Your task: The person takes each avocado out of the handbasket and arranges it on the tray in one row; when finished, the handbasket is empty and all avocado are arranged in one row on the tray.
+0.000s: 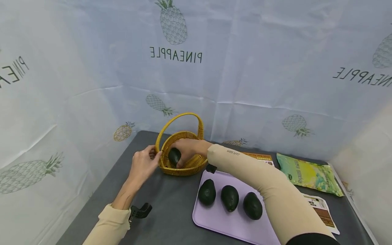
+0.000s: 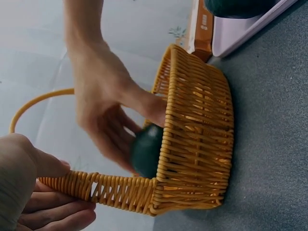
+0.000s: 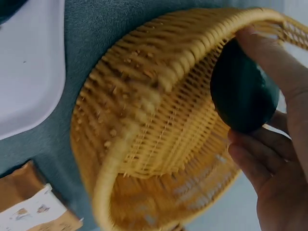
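A yellow wicker basket (image 1: 183, 171) with a tall arched handle stands near the back of the dark table. My left hand (image 1: 145, 164) pinches the lower left part of the handle between thumb and fingers, as the left wrist view shows closely. Inside the basket's opening, my right hand (image 1: 190, 148) grips a dark green avocado (image 3: 243, 86), thumb on one side and fingers on the other. In the right wrist view the basket floor shows bare beside that avocado. Three more avocados (image 1: 229, 198) lie in a row on a lilac tray (image 1: 202, 217) to the right.
A green and yellow packet (image 1: 309, 173) lies at the back right. Beside the tray is a white and brown packet (image 1: 323, 212), partly under the right forearm. An orange box (image 1: 260, 157) sits behind the tray. A pineapple-print cloth (image 1: 245, 68) hangs behind the table.
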{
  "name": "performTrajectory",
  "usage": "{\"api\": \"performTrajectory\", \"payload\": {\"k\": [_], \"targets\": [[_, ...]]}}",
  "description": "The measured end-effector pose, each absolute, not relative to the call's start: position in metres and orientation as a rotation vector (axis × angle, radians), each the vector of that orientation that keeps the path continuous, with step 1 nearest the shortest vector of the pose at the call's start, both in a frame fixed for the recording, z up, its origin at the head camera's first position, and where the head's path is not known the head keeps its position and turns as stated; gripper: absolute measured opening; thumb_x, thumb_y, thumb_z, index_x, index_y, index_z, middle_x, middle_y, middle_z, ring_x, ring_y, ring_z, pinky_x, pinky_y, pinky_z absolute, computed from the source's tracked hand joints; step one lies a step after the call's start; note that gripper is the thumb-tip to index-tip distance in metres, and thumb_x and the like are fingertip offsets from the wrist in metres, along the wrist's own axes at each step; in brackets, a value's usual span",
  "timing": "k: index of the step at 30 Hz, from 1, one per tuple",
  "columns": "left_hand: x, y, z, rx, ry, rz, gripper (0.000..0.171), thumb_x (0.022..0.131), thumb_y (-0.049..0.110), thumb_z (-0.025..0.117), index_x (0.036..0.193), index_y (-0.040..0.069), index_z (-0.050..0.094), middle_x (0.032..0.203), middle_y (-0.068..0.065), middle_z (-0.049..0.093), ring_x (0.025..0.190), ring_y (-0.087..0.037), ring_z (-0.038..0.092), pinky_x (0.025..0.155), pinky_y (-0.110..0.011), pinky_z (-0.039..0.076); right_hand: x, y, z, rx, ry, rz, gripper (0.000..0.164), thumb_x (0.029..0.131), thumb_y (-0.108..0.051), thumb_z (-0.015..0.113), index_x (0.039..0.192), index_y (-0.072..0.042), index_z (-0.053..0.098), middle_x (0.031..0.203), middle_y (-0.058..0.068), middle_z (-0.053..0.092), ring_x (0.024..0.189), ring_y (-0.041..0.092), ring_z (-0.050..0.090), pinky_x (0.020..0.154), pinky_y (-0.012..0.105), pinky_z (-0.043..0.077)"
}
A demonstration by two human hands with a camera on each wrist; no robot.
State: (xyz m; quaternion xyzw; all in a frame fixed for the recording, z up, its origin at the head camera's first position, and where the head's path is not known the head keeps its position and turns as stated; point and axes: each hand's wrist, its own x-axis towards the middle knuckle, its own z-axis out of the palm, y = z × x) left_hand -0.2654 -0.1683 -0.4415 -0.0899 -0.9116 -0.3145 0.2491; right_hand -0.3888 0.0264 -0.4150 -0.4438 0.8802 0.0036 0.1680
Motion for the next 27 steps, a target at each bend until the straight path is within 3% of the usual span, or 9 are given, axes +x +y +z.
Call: {"api": "performTrajectory", "payload": {"k": [5, 12, 20, 27], "targets": [[-0.269, -0.163, -0.437, -0.256, -2.488, -0.854, 0.032, 0.098, 0.016, 0.075, 0.116, -0.009, 0.072, 0.095, -0.023, 0.078, 0.08, -0.034, 0.077, 0.069, -0.05, 0.063, -0.391, 0.065, -0.396, -1.181, 2.562, -0.208, 0.084, 0.086, -0.053, 0.083, 0.151, -0.01, 0.052, 0.138, 0.006, 0.062, 0.117, 0.018, 0.063, 0.092, 0.03, 0.057], [-0.27, -0.168, -0.432, -0.267, -2.487, -0.844, 0.033, 0.099, 0.015, 0.073, 0.118, -0.012, 0.07, 0.096, -0.026, 0.077, 0.081, -0.037, 0.076, 0.071, -0.052, 0.063, -0.375, 0.136, -0.369, -1.102, 2.64, -0.462, 0.085, 0.083, -0.05, 0.086, 0.148, -0.006, 0.053, 0.134, 0.008, 0.064, 0.114, 0.02, 0.065, 0.092, 0.031, 0.058], [-0.265, -0.172, -0.434, -0.279, -2.496, -0.827, 0.03, 0.098, 0.013, 0.073, 0.116, -0.012, 0.071, 0.095, -0.026, 0.077, 0.079, -0.038, 0.076, 0.07, -0.054, 0.062, -0.319, 0.244, -0.363, -0.95, 2.704, -0.746, 0.082, 0.079, -0.046, 0.09, 0.142, -0.008, 0.056, 0.131, 0.005, 0.067, 0.118, 0.02, 0.067, 0.103, 0.044, 0.056], [-0.264, -0.167, -0.438, -0.295, -2.491, -0.811, 0.03, 0.098, 0.012, 0.073, 0.114, -0.013, 0.07, 0.093, -0.026, 0.077, 0.076, -0.038, 0.075, 0.067, -0.055, 0.061, -0.256, 0.332, -0.375, -0.776, 2.783, -0.817, 0.083, 0.077, -0.05, 0.091, 0.141, -0.011, 0.056, 0.13, 0.003, 0.068, 0.118, 0.022, 0.068, 0.099, 0.046, 0.058]]}}
